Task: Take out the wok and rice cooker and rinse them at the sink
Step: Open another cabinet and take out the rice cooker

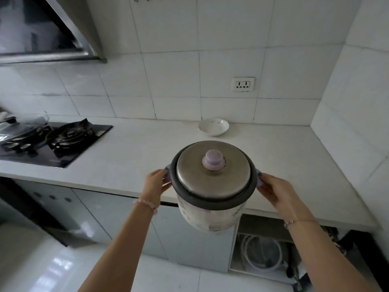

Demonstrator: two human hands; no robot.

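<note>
The rice cooker (212, 182) is a white pot with a dark rim, a steel lid and a lilac knob. It hangs in the air just in front of the counter's front edge, held by both side handles. My left hand (155, 184) grips the left handle and my right hand (275, 192) grips the right one. At the far left a wok (23, 127) sits blurred on the gas hob (63, 138). No sink is in view.
A white bowl (213, 126) stands at the back of the white counter (130, 157). An open cabinet (263, 253) under the counter shows coiled hoses. A range hood (42, 30) hangs at upper left and a wall socket (242, 84) is on the tiles.
</note>
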